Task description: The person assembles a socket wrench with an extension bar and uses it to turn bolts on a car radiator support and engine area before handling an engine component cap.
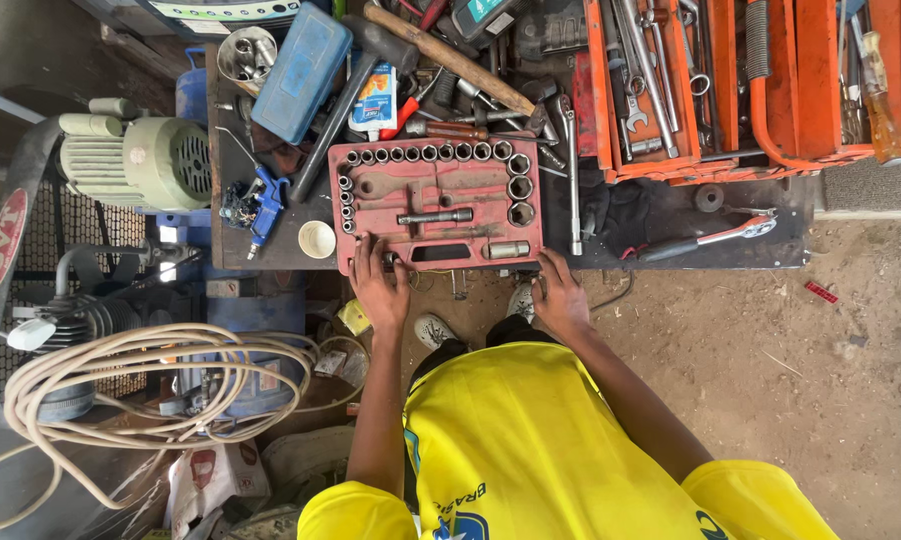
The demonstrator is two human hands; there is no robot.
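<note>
A red socket set tray [470, 208] lies open on a dark workbench [670, 215], with several sockets in its slots and an extension bar [435, 216] across the middle. My left hand [380, 285] grips the tray's near left corner, fingers over its edge. My right hand [558, 293] rests at the tray's near right corner, touching its edge. My yellow shirt fills the lower middle of the view.
An orange toolbox [770, 90] with wrenches stands at the back right. A hammer [450, 55], a blue case [303, 70], a blue spray gun [260, 205] and a small white cup [317, 239] crowd the bench. A compressor motor [135, 160] and coiled hose [140, 385] lie left.
</note>
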